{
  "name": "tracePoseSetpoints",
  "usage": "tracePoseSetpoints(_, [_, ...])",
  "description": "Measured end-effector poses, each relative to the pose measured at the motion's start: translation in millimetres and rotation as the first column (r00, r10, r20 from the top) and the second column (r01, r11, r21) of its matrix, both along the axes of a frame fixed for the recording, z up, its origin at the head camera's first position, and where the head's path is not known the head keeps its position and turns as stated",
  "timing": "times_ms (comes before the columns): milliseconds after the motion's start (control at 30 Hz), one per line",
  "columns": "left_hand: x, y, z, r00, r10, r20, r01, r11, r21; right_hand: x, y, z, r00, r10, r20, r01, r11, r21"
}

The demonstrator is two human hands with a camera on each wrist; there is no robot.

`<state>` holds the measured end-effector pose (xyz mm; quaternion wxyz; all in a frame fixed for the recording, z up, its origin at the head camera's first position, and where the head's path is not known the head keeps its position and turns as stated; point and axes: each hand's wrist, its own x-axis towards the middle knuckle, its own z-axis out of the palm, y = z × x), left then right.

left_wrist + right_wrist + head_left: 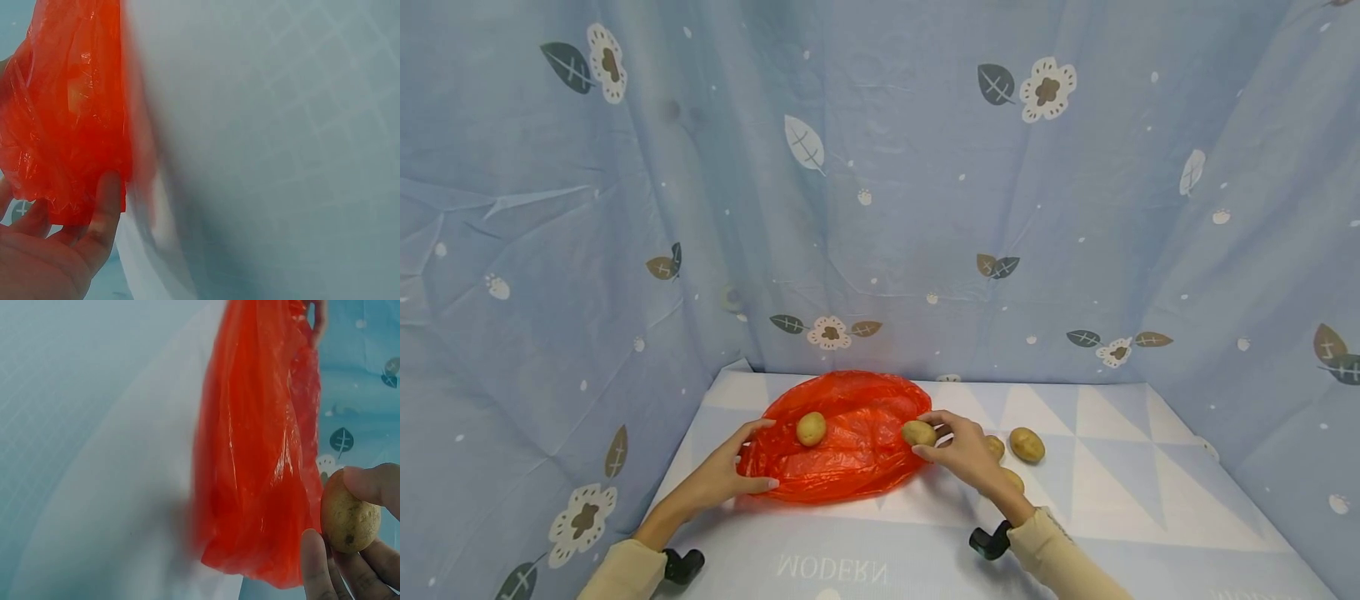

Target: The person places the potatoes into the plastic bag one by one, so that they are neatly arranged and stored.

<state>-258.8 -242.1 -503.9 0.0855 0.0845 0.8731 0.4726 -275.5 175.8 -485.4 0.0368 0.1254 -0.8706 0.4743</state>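
A red plastic bag (861, 450) lies spread on the table with its mouth facing up. One potato (812, 428) sits in its left part. My left hand (718, 479) holds the bag's left end, thumb along the near side and fingers bent round the far side; the left wrist view shows the thumb (107, 194) pressed to the plastic. Between thumb and fingers, my right hand (966, 452) pinches another potato (918, 433) at the bag's right rim. From the right wrist, this potato shows a dark spot and overlaps the edge of the bag.
To the right of the bag, partly behind my right hand and wrist, are a potato (1027, 446), a second potato (996, 447) and a third potato (1013, 480). A patterned cloth covers the table (1112, 483). Blue curtains (887, 208) hang at the back and sides.
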Motion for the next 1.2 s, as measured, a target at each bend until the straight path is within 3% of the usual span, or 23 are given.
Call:
tracePoseSetpoints(267, [0.0, 0.5, -0.1, 1.000, -0.003, 0.000, 0.003, 1.000, 0.003, -1.6, -10, -1.6, 1.000, 0.007, -0.028, -0.006, 0.999, 0.049])
tracePoseSetpoints(633, [0.0, 0.5, -0.4, 1.000, -0.006, 0.001, 0.006, 1.000, 0.007, -6.6, -25, -2.9, 0.997, 0.064, -0.049, -0.063, 0.997, 0.041])
tracePoseSetpoints(967, [-0.1, 1.1, -1.3, 1.000, 0.006, -0.002, -0.006, 1.000, 0.004, -11.2, -42, 5.0, 0.993, 0.108, -0.055, -0.106, 0.993, 0.041])
tracePoseSetpoints(1200, [0.1, 1.6, -1.9, 1.000, -0.016, -0.025, 0.016, 1.000, 0.009, -15.6, -55, 5.8, 0.990, 0.125, -0.062, -0.122, 0.992, 0.040])
